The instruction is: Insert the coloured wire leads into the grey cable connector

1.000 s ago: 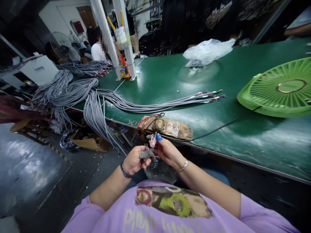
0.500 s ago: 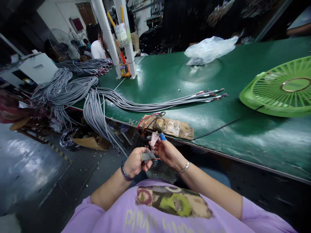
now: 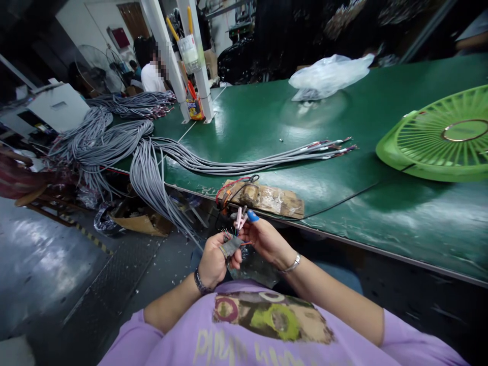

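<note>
My left hand is closed around the end of a grey cable, whose thin coloured wires fan out at the top. My right hand pinches a small pink tool with a blue fingertip cover on one finger, its tip right at the wire ends. Both hands hover in front of my chest, just below the edge of the green table. A dark plastic bag lies under my hands on my lap.
A long bundle of grey cables runs across the table and spills off the left edge. A taped cardboard pad sits at the table edge. A green fan grille lies right, a clear bag behind. Another person sits far left.
My left hand has slid slightly down and right with the cable end. The pink tool in my right hand has tipped upright over the wire ends.
</note>
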`<state>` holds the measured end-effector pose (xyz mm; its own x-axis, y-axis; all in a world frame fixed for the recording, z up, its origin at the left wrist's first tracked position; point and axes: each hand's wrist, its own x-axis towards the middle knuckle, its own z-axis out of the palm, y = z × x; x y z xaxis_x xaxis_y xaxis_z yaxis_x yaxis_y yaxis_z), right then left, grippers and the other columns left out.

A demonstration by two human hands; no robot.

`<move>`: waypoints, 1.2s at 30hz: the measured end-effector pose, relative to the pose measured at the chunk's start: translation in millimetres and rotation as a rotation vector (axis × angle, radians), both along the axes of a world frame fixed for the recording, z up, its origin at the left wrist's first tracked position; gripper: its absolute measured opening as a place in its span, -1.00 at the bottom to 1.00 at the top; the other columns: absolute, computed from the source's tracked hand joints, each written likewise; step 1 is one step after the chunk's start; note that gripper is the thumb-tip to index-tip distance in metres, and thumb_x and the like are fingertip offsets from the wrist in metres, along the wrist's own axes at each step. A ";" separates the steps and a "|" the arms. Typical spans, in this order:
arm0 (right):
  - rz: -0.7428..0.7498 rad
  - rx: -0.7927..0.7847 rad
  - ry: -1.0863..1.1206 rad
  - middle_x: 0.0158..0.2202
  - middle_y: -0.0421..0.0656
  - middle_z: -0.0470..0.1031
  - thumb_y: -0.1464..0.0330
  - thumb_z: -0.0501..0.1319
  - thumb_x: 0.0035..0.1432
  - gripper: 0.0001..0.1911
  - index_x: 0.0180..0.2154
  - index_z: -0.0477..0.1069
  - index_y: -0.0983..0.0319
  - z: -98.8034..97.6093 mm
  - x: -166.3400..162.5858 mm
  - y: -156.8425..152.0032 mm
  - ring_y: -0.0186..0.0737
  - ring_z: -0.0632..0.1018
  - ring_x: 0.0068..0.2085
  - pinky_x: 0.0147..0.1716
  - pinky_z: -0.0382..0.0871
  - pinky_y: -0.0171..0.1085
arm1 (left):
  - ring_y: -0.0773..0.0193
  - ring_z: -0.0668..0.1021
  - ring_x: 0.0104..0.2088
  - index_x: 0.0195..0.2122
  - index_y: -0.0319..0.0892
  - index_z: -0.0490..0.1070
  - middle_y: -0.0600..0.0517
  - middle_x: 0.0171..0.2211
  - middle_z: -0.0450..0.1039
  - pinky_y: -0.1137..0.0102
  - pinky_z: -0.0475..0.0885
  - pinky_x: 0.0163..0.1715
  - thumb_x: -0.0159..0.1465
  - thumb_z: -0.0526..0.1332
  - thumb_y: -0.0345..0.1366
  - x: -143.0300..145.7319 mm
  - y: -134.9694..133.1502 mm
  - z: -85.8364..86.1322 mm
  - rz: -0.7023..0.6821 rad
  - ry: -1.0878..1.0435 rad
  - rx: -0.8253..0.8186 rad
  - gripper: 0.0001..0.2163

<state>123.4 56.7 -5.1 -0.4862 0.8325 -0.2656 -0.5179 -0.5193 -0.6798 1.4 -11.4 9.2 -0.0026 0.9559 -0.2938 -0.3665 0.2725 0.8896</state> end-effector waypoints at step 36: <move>0.084 -0.092 0.147 -0.40 -0.15 0.49 0.00 0.17 0.05 -0.60 -0.39 0.43 0.23 -6.2 1.9 -0.8 -0.34 0.44 -0.44 -0.44 0.36 -0.35 | 0.45 0.32 -0.80 -0.53 -0.22 0.31 0.10 -0.74 0.38 0.56 0.11 -0.81 -0.02 0.30 -0.18 0.3 -6.3 -5.0 0.025 0.010 -0.031 -0.77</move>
